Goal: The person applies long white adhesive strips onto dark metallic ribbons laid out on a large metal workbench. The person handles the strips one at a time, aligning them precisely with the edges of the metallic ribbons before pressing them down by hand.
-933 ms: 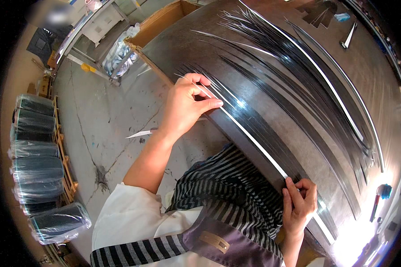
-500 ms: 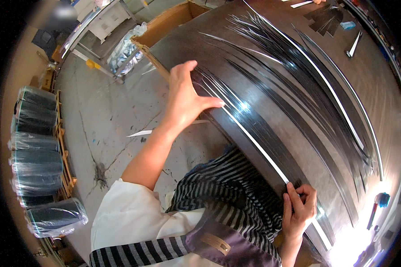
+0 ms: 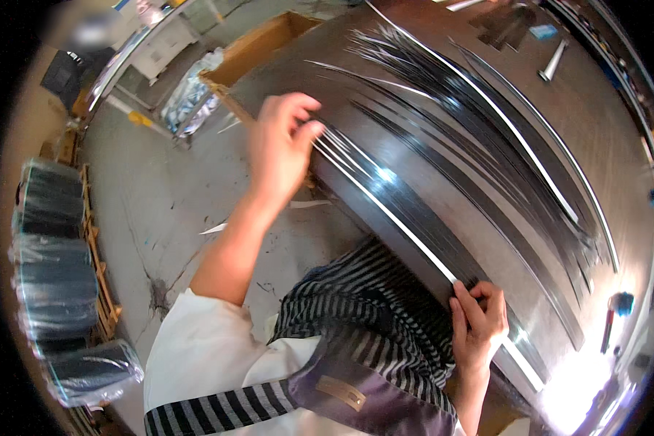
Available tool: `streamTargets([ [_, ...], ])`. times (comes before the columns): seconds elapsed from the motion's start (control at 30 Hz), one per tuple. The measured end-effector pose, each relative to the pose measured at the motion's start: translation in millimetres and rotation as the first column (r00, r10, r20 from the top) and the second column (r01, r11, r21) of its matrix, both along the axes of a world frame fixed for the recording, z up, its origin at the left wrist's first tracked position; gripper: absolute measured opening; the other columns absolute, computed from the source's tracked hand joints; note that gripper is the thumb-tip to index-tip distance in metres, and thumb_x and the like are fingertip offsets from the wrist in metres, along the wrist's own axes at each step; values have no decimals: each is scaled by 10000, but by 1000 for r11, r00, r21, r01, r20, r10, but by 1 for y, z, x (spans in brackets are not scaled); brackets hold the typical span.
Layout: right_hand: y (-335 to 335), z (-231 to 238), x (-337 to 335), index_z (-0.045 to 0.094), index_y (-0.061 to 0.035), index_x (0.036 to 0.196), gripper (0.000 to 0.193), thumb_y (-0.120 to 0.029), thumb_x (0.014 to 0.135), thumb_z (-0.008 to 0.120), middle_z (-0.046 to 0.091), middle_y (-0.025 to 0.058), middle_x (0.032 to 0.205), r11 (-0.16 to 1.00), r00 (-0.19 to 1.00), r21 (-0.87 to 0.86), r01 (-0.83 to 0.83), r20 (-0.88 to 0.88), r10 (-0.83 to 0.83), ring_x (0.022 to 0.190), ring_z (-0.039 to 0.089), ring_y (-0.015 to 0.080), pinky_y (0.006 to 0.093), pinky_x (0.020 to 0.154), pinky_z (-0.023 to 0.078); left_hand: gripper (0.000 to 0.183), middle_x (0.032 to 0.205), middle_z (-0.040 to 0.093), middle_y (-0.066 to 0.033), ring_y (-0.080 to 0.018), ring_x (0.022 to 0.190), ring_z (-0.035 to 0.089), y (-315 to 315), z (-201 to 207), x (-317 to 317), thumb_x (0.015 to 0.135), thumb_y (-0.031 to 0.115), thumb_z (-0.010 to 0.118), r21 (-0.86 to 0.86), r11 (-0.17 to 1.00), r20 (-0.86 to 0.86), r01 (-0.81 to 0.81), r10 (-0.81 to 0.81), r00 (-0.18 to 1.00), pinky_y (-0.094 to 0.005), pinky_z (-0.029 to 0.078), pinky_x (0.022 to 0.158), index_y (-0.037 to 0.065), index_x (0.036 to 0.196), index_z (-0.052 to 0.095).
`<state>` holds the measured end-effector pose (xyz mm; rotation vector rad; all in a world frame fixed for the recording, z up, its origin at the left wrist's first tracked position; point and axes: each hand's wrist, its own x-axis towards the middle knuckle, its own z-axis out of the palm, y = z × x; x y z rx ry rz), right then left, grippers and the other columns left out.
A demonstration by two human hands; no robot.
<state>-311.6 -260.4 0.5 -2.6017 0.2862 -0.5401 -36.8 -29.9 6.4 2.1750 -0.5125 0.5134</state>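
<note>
A long white strip (image 3: 407,227) runs diagonally along the near edge of the dark table, on top of a band of thin black strips (image 3: 432,227). My right hand (image 3: 479,320) is closed on the white strip towards its near right end, fingers bent and pressed to it. At the far left end of the band, my left hand (image 3: 280,142) has its fingers curved and its thumb beside the thin strip tips. A gap shows between thumb and forefinger; the hand is slightly blurred.
More black strips (image 3: 479,131) lie fanned out farther across the table, with a white strip (image 3: 516,123) along them. An open cardboard box (image 3: 258,47) stands at the far left. Wrapped black rolls (image 3: 54,276) sit on a pallet at left. A bright glare covers the lower right.
My left hand has drawn its spread thumb in towards its fingers and shifted slightly left. My right hand stays at about the same place on the white strip. The whole view has shifted a little.
</note>
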Motion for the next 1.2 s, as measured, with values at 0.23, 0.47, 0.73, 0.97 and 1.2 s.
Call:
streamTargets([
  [0.23,-7,-1,0,743,-129,1010,297,-96,717,783,569,58,878,1000,1000,-6,-3,2,3,740,597,221,342,615,509,273,746,528,-63,-168,664,568,-76,-10,-87,710,77,821,-7,812,-284,583,-561,777,-287,461,592,2,786,569],
  [0.47,-42,1,-38,677,-3,1078,209,-55,875,680,659,127,951,808,919,552,-207,392,-33,808,650,238,325,707,521,73,867,592,-96,-199,751,601,-84,11,-108,843,-23,655,81,801,-265,593,-556,788,-296,484,675,-8,898,610],
  [0.73,-82,4,-158,685,23,958,101,23,861,655,671,133,852,774,705,227,591,321,-633,692,634,171,258,618,490,95,902,583,-62,-153,730,547,-98,1,-128,853,7,672,147,817,-148,558,-540,829,-264,430,637,-6,915,601],
  [0.97,-100,-14,-188,658,67,1059,156,17,927,592,635,62,854,578,355,783,229,486,-798,760,573,111,234,697,463,41,980,573,-48,-111,809,500,-92,-12,-118,928,19,596,-67,839,-178,541,-543,820,-240,422,719,-11,956,596],
  [1.2,-196,6,-197,715,-71,1084,221,-61,867,676,622,16,875,579,560,404,708,177,-809,759,549,91,240,686,451,89,1106,537,-62,-125,893,502,-120,1,-148,929,25,593,-62,760,-172,646,-646,744,-249,418,785,2,1014,610],
])
